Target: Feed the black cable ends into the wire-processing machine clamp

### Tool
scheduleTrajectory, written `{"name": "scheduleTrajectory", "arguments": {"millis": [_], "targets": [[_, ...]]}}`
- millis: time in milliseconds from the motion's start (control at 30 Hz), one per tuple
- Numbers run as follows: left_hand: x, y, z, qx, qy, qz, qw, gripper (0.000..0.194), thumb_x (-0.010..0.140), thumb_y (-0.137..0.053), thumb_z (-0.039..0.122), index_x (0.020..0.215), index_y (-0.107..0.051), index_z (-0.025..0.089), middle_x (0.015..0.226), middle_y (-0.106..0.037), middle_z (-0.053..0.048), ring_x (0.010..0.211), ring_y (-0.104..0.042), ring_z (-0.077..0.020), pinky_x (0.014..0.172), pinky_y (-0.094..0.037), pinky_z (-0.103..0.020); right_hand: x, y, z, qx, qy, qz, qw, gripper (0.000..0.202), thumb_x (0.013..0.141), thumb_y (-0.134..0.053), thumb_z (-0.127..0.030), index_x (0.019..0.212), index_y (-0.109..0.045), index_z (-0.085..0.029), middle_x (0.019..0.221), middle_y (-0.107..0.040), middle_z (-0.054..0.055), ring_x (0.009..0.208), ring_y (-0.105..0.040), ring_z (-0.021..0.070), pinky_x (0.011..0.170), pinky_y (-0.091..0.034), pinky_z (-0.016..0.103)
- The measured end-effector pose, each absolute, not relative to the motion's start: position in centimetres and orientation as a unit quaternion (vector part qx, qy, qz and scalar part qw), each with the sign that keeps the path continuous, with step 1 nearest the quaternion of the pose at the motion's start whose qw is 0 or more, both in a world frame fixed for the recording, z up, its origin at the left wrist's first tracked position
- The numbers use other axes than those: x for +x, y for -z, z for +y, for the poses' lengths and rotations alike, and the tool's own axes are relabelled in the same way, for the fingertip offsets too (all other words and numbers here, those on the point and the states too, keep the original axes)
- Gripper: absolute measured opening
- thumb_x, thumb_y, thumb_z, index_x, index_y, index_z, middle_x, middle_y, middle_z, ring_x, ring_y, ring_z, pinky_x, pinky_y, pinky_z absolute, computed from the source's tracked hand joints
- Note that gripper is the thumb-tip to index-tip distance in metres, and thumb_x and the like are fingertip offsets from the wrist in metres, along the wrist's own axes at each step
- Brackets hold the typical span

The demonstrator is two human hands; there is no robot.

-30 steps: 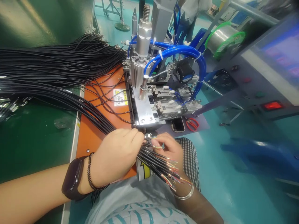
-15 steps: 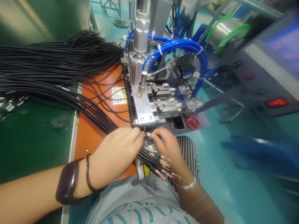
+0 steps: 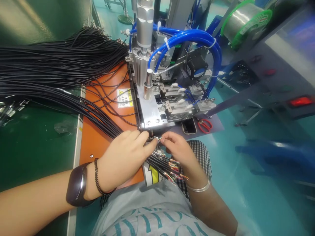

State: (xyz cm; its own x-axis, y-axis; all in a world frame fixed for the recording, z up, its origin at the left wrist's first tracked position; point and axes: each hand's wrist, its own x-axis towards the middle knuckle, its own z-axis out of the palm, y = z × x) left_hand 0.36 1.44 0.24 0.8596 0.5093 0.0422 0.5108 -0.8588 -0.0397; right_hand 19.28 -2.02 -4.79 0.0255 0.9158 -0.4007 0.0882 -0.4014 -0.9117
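Note:
My left hand (image 3: 130, 157) lies over a bundle of black cables (image 3: 105, 123), its fingers curled around and the thumb pointing to the right. The cables come out under this hand as stripped ends (image 3: 173, 168) with thin coloured wires and bare copper. Between the fingertips of both hands is a small shiny metal connector (image 3: 158, 139), at the front edge of the machine. My right hand (image 3: 178, 147) pinches at it with thumb and forefinger. The bundle's part beneath my left palm is hidden.
A pneumatic machine (image 3: 150, 108) with blue hoses (image 3: 197, 34) stands right ahead on an orange plate (image 3: 98, 144). A large heap of black cables (image 3: 49, 62) lies to the left. A phone (image 3: 189, 126) and red-handled scissors (image 3: 205, 126) lie at right; a wire spool (image 3: 243, 24) hangs beyond.
Both hands stay close together at the connector. My left thumb has stretched further right, toward my right fingertips. The view has shifted slightly.

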Motion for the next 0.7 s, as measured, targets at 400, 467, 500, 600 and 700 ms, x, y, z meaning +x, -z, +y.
{"name": "scheduleTrajectory", "arguments": {"millis": [400, 467, 500, 600, 700], "targets": [[0.41, -0.10, 1.01, -0.960, -0.007, -0.279, 0.034, 0.052, 0.078, -0.042, 0.002, 0.125, -0.051, 0.023, 0.085, -0.051, -0.006, 0.074, -0.054, -0.0223, 0.067, -0.048, -0.037, 19.42, 5.01, -1.92, -0.622, -0.516, -0.457, 0.371, 0.009, 0.076, -0.057, -0.027, 0.076, -0.056, -0.018, 0.065, -0.050, -0.004, 0.060, -0.045, 0.0115, 0.059, -0.035, 0.024], [0.41, -0.15, 0.96, -0.961, -0.009, -0.275, 0.039, 0.052, 0.079, -0.042, 0.003, 0.126, -0.051, 0.023, 0.084, -0.050, -0.005, 0.073, -0.054, -0.0223, 0.066, -0.048, -0.037, 19.45, 4.95, -2.05, -0.615, -0.511, -0.464, 0.382, 0.010, 0.078, -0.057, -0.028, 0.078, -0.057, -0.018, 0.068, -0.052, -0.003, 0.063, -0.046, 0.0120, 0.061, -0.037, 0.024], [0.42, -0.17, 0.93, -0.961, -0.009, -0.272, 0.043, 0.052, 0.079, -0.042, 0.003, 0.126, -0.051, 0.023, 0.084, -0.050, -0.005, 0.073, -0.054, -0.0223, 0.066, -0.047, -0.036, 19.43, 4.89, -2.10, -0.616, -0.502, -0.469, 0.385, 0.010, 0.079, -0.057, -0.028, 0.078, -0.058, -0.018, 0.071, -0.053, -0.002, 0.065, -0.047, 0.0123, 0.062, -0.037, 0.024], [0.54, -0.20, 0.83, -0.962, -0.009, -0.265, 0.058, 0.051, 0.080, -0.042, 0.004, 0.127, -0.051, 0.021, 0.084, -0.051, -0.005, 0.071, -0.053, -0.0217, 0.064, -0.047, -0.036, 19.24, 4.64, -2.19, -0.630, -0.474, -0.482, 0.383, 0.010, 0.080, -0.057, -0.028, 0.078, -0.059, -0.019, 0.075, -0.056, -0.001, 0.068, -0.049, 0.0128, 0.062, -0.038, 0.024], [0.65, -0.18, 0.71, -0.962, -0.006, -0.263, 0.067, 0.051, 0.080, -0.043, 0.004, 0.128, -0.050, 0.020, 0.083, -0.050, -0.005, 0.070, -0.053, -0.0212, 0.063, -0.047, -0.036, 19.05, 4.48, -2.23, -0.641, -0.463, -0.481, 0.378, 0.010, 0.080, -0.056, -0.027, 0.077, -0.059, -0.019, 0.074, -0.056, -0.001, 0.068, -0.050, 0.0127, 0.061, -0.038, 0.023]]}}
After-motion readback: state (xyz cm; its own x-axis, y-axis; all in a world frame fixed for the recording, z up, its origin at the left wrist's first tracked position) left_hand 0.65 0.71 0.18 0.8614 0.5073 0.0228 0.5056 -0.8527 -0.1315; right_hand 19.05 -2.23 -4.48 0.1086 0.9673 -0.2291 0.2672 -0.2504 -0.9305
